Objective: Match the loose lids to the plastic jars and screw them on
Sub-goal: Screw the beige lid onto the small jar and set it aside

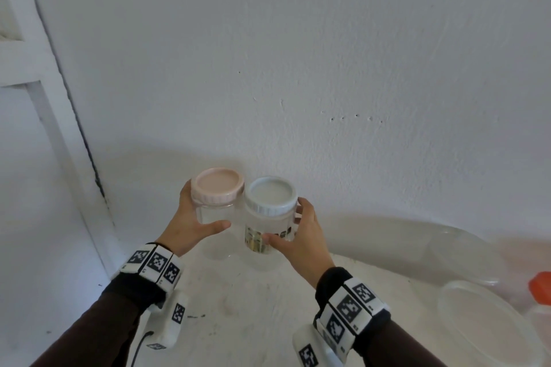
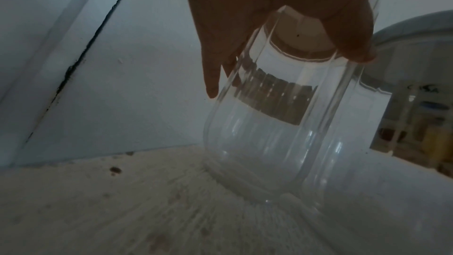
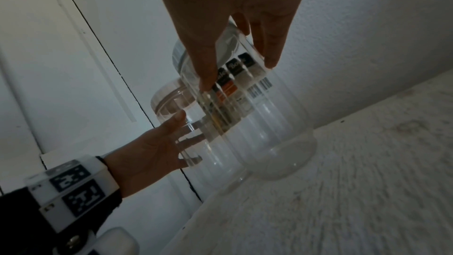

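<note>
Two clear plastic jars stand side by side near the wall. The left jar (image 1: 215,214) carries a pink lid (image 1: 217,184); my left hand (image 1: 193,223) grips its body, thumb across the front. The right jar (image 1: 269,232), with a printed label, carries a white lid (image 1: 270,194); my right hand (image 1: 298,232) grips its side. In the left wrist view the left jar (image 2: 269,123) seems to hover just over the surface, held by my fingers (image 2: 350,42). In the right wrist view the labelled jar (image 3: 257,119) sits under my fingers (image 3: 206,61), and the left hand (image 3: 152,148) holds the other jar (image 3: 176,108).
The white table (image 1: 238,307) meets a white wall at the back and a door frame (image 1: 53,98) on the left. At the right lie clear plastic containers (image 1: 465,256), a large clear lid (image 1: 483,322) and a bottle with an orange cap (image 1: 541,287).
</note>
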